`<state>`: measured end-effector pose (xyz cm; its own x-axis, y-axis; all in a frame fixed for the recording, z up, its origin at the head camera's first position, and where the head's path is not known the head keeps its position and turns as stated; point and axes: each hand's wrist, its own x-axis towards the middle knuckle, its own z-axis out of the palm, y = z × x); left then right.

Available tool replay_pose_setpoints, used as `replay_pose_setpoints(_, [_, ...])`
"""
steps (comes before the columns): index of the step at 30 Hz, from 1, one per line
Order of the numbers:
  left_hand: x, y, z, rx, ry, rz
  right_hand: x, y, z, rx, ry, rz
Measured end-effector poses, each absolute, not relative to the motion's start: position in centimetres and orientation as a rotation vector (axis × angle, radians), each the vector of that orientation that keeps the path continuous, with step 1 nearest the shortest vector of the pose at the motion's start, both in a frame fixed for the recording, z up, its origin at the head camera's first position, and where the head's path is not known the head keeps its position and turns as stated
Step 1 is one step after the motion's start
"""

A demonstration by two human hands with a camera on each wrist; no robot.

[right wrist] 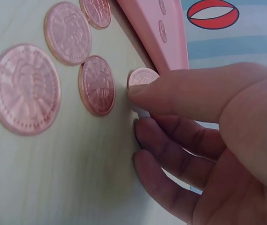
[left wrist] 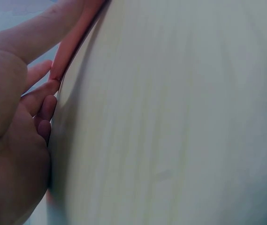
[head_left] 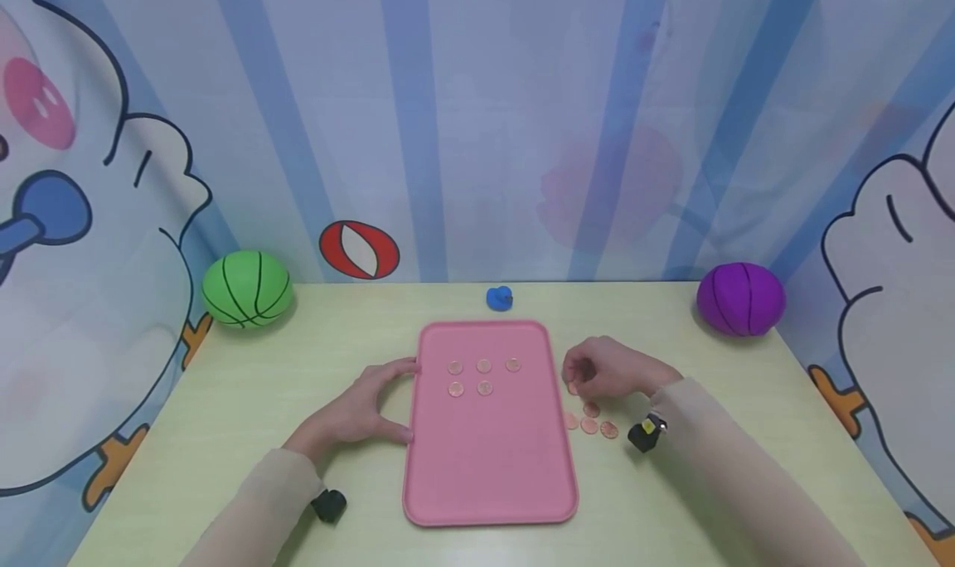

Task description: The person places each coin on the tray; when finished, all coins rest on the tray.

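Observation:
A pink tray (head_left: pixel 488 476) lies on the table with several copper-coloured coins in two rows toward its far end. My left hand (head_left: pixel 356 414) rests against the tray's left edge, thumb and index finger spread and touching the rim; the left wrist view shows the thumb (left wrist: pixel 34 33) lying along it. Right of the tray, my right hand (head_left: pixel 608 368) pinches a coin (right wrist: pixel 142 76) with thumb and fingertips at the tabletop. Several loose coins (right wrist: pixel 25 89) lie flat just nearer me than that hand. The far side of the pinched coin is hidden by the thumb.
Behind the tray sits a small blue toy duck (head_left: pixel 499 298). A green ball (head_left: pixel 248 289) stands at the back left and a purple ball (head_left: pixel 741 299) at the back right. A printed curtain (head_left: pixel 492 136) hangs along the table's far edge.

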<state>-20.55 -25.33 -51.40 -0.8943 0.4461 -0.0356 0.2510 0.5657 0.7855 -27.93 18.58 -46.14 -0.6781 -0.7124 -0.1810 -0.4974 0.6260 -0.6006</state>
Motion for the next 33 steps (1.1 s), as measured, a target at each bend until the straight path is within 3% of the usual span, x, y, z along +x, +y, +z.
replay_pose_setpoints(33, [-20.6,-25.3,-51.4,0.561,2.556,1.249,-28.3,19.9,-45.9,-0.959,2.459,-0.754])
